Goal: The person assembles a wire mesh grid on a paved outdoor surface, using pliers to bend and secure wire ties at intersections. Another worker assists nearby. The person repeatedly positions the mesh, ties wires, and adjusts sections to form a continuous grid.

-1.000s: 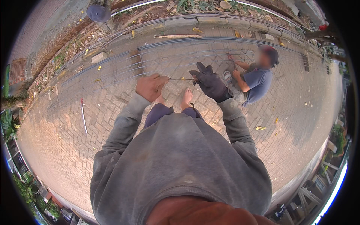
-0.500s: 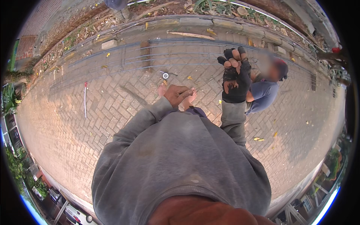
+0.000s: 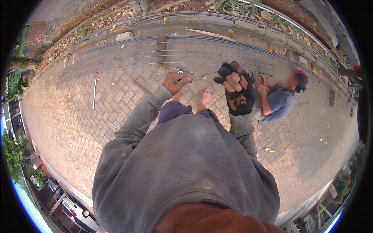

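My bare left hand (image 3: 176,82) is raised in front of my body, thumb and fingers pinched together. From its fingertips a thin wire (image 3: 204,75) stretches across to my right hand (image 3: 237,88). That hand wears a torn black glove (image 3: 241,105) with bare fingers poking through. Its fingers are curled inward around the wire's other end, though the exact grip is partly hidden by the glove. Below and beyond both hands lie my bare feet (image 3: 203,97) on the paving.
Several long thin metal rods (image 3: 147,51) lie across the paving, over a brown block (image 3: 162,49). A red-ended pale rod (image 3: 94,91) lies at left. Close by on the right, a co-worker in a blue shirt (image 3: 280,104) crouches. A kerb (image 3: 217,21) runs along the far side.
My hands have moved apart, the left one going left and farther out, and the wire between them now shows. My right hand has come lower in view. The co-worker's hands now show.
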`<action>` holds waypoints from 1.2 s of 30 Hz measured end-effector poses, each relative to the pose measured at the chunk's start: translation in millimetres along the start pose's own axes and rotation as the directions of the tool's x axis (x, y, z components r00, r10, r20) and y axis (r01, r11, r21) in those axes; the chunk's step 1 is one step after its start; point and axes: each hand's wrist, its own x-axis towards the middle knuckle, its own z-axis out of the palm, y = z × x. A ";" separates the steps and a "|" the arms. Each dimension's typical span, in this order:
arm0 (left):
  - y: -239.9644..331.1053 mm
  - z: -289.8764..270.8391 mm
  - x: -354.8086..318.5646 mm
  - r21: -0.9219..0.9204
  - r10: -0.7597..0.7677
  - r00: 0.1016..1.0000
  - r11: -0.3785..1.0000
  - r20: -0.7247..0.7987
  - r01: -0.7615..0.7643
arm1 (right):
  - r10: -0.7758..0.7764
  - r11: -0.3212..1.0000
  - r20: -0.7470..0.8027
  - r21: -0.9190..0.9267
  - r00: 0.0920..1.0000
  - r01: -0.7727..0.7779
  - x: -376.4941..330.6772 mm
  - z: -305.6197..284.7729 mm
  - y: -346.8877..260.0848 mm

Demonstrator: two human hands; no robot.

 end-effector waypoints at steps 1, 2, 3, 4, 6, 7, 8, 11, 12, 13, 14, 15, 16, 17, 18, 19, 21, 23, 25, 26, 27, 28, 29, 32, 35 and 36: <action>7.5 29.4 -10.3 -0.135 -0.014 1.000 0.991 0.024 0.017 | -0.127 0.982 -0.028 -0.142 0.992 0.122 8.0 -0.8 0.5; 15.6 52.2 -17.0 -0.083 -0.007 0.993 0.996 0.121 0.017 | -0.216 0.894 -0.011 -0.404 0.976 0.193 14.0 -3.7 1.6; 21.9 63.5 -20.0 -0.012 -0.048 0.970 0.999 0.240 0.052 | -0.256 0.729 0.037 -0.649 0.966 0.218 17.6 -8.3 4.2; 25.4 64.0 -20.9 0.168 0.036 0.973 0.983 0.227 -0.075 | -0.187 0.409 0.155 -0.886 0.970 0.220 17.8 -14.1 7.3; 33.4 57.5 -20.5 0.510 0.125 0.950 0.819 0.288 -0.262 | 0.137 -0.354 0.224 -0.899 0.965 0.258 12.3 -26.8 15.8; 35.1 47.5 -18.1 0.532 0.098 0.955 0.813 0.279 -0.239 | 0.271 -0.365 0.215 -0.879 0.938 0.307 4.0 -32.4 21.5; 34.0 30.6 -14.1 0.543 0.074 0.957 0.809 0.282 -0.223 | 0.393 -0.354 0.057 -0.912 0.918 0.208 -3.2 -36.8 27.6; 36.4 6.7 -15.2 0.561 0.052 0.952 0.798 0.300 -0.221 | 0.576 -0.276 0.078 -0.918 0.814 0.283 -11.7 -44.0 44.5; 38.0 5.5 -18.0 0.546 0.101 0.956 0.802 0.275 -0.242 | 0.590 -0.304 0.074 -0.902 0.804 0.306 -9.4 -45.0 46.0; 39.9 6.6 -20.9 0.521 0.151 0.952 0.809 0.267 -0.274 | 0.635 -0.320 0.067 -0.884 0.769 0.342 -6.3 -45.3 47.0; 41.8 7.9 -23.6 0.474 0.206 0.948 0.828 0.241 -0.300 | 0.643 -0.292 0.121 -0.875 0.757 0.387 -3.0 -45.4 45.9; 43.7 9.3 -25.9 0.415 0.260 0.939 0.846 0.226 -0.334 | 0.643 -0.185 0.046 -0.959 0.765 0.213 0.2 -45.3 44.2; 45.2 9.7 -27.6 0.353 0.311 0.928 0.860 0.207 -0.367 | 0.609 -0.018 0.023 -0.999 0.793 0.043 1.7 -45.3 41.3; 46.2 8.6 -28.0 0.318 0.336 0.923 0.868 0.187 -0.381 | 0.568 0.147 -0.014 -0.982 0.823 -0.118 2.8 -45.1 39.2; 46.5 6.3 -27.8 0.281 0.360 0.918 0.875 0.166 -0.393 | 0.569 0.181 -0.084 -0.958 0.818 -0.224 3.3 -44.8 38.2; 45.8 1.8 -26.7 0.240 0.391 0.911 0.880 0.126 -0.411 | 0.562 0.205 -0.160 -0.924 0.812 -0.324 3.2 -44.0 37.7; 41.8 -7.9 -23.0 0.250 0.379 0.909 0.876 0.174 -0.413 | 0.451 0.280 -0.214 -0.888 0.867 -0.364 5.0 -40.5 40.7; 35.7 -15.8 -21.4 0.268 0.380 0.907 0.868 0.181 -0.418 | 0.253 0.345 -0.172 -0.903 0.952 -0.255 9.7 -33.4 49.9; 27.8 -23.4 -21.2 0.295 0.384 0.905 0.856 0.186 -0.424 | 0.145 0.201 0.003 -0.979 0.989 -0.027 21.2 -23.9 58.2; 23.9 -26.1 -21.4 0.324 0.367 0.907 0.849 0.206 -0.417 | 0.108 0.018 0.091 -0.996 0.990 0.089 24.9 -19.0 63.5; 20.0 -27.8 -22.1 0.352 0.343 0.912 0.844 0.225 -0.405 | 0.054 -0.153 0.172 -0.972 0.984 0.179 28.5 -15.6 68.8; 16.0 -29.1 -22.1 0.398 0.273 0.923 0.841 0.272 -0.367 | 0.177 -0.350 0.163 -0.911 0.970 0.217 26.4 -12.9 76.1; 11.7 -29.6 -21.2 0.334 0.331 0.916 0.857 0.225 -0.392 | 0.227 -0.273 0.091 -0.950 0.970 0.153 24.2 -13.3 88.0; -2.1 -30.6 -14.5 0.230 0.337 0.920 0.896 0.201 -0.379 | 0.288 -0.003 -0.216 -0.975 0.933 -0.224 23.4 -30.6 128.3; -18.9 -33.1 -6.3 0.218 0.303 0.921 0.909 0.243 -0.357 | 0.182 -0.152 -0.136 -0.982 0.974 -0.109 18.6 -56.5 156.5; -24.2 -34.5 -4.8 0.223 0.288 0.916 0.909 0.280 -0.353 | 0.153 -0.167 -0.062 -0.985 0.986 -0.036 17.1 -63.4 164.2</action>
